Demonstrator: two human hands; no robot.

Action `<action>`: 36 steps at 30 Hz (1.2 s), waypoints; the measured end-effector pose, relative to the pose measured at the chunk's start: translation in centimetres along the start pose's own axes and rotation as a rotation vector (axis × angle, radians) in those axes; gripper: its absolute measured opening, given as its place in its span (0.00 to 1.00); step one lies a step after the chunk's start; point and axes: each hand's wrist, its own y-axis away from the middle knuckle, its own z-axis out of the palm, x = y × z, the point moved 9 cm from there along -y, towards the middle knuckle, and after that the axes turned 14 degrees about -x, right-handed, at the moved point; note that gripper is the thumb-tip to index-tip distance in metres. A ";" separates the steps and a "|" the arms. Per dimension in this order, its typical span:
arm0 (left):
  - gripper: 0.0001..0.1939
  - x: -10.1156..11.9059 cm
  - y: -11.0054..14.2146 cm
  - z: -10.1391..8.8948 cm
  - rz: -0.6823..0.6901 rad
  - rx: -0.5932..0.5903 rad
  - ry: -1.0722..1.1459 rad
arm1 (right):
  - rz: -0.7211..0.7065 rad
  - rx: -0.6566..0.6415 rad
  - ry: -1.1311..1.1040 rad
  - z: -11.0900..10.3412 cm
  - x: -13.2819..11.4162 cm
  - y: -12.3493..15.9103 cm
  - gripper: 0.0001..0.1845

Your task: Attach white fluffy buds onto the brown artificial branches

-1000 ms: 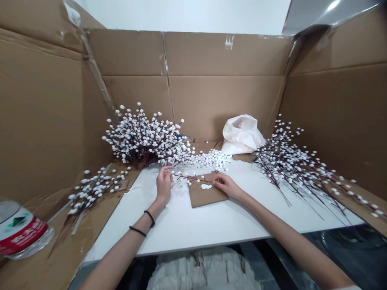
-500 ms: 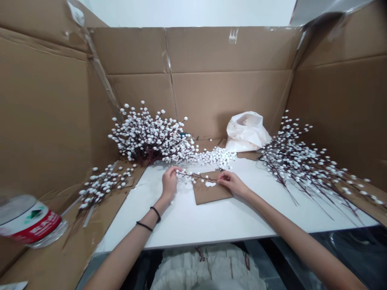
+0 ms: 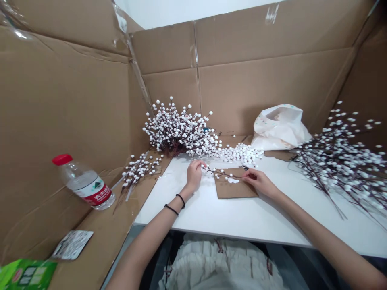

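Note:
Between my two hands stretches a thin brown branch (image 3: pixel 222 172) with small white berries along it. My right hand (image 3: pixel 259 182) pinches its stem at the right end. My left hand (image 3: pixel 195 174) is closed at the branch's left tip, its fingertips against the berries; they partly hide what they grip. Beneath the branch lies a brown cardboard square (image 3: pixel 237 194), and a white blob (image 3: pixel 233 181) sits on it. Behind my hands spreads a pile of loose white berries (image 3: pixel 242 152).
A large bunch of berry branches (image 3: pixel 181 131) stands back left, another (image 3: pixel 341 157) lies right. A white plastic bag (image 3: pixel 281 127) is at the back. On the left are a small bunch (image 3: pixel 139 171), a water bottle (image 3: pixel 87 185), a card (image 3: pixel 73 244) and a green packet (image 3: pixel 28 274). Cardboard walls surround the table.
The view has turned left, so everything sits further right, and the whole bottle, card and green packet show. My hands keep nearly the same pose on the branch.

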 end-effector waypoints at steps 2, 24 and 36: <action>0.16 -0.1 0.0 0.0 -0.006 -0.003 -0.003 | -0.009 -0.001 0.011 0.0 0.0 0.0 0.12; 0.14 -0.3 -0.8 -0.1 -0.022 -0.010 0.016 | -0.082 0.031 0.069 -0.5 -1.7 -0.5 0.06; 0.14 -0.2 -0.7 -0.6 -0.048 0.026 0.000 | -0.058 0.027 0.016 -0.6 -2.1 -0.5 0.07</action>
